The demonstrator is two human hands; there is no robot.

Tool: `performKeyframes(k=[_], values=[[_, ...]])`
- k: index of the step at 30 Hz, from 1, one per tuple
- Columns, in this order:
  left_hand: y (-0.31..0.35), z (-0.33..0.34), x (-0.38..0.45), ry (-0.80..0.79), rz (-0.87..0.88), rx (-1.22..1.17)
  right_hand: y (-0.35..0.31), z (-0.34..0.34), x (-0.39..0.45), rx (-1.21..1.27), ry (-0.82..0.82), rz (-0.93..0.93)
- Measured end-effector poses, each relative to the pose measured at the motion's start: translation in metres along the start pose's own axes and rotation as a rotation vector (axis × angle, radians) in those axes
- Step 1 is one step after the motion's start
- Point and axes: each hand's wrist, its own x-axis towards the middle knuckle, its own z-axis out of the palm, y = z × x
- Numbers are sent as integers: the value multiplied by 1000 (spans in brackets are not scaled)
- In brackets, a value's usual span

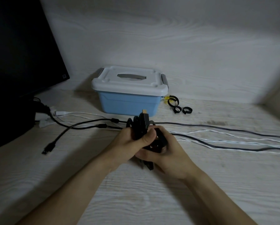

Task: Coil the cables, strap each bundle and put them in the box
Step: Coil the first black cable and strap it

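A coiled black cable bundle (140, 127) stands between my hands, its gold-tipped plug pointing up. My left hand (129, 143) grips the coil, thumb pressed across its front. Against the bundle's lower right side, my right hand (165, 151) curls its fingers round a black strap or loop there. The blue box (127, 103) with its white lid (129, 80) shut sits just behind. Three black straps (179, 106) lie curled to the right of the box.
Loose black cables (233, 127) and a white cable (225, 141) run across the table to the right. A black USB lead (48, 147) lies at the left. A dark monitor (19, 46) and its base stand at far left, with a white plug (59, 113) beside it.
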Motion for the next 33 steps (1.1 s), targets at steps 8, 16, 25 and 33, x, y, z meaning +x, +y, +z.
performKeyframes(k=[8,16,25,33], values=[[-5,-3,0,29,9,7,1,-4,6,220,195,80],[-14,16,-4,114,334,481,-13,-6,4,382,188,190],[-10,15,-6,187,410,739,-12,-12,7,476,53,217],[-10,16,-4,249,385,916,-14,-23,5,513,-2,287]])
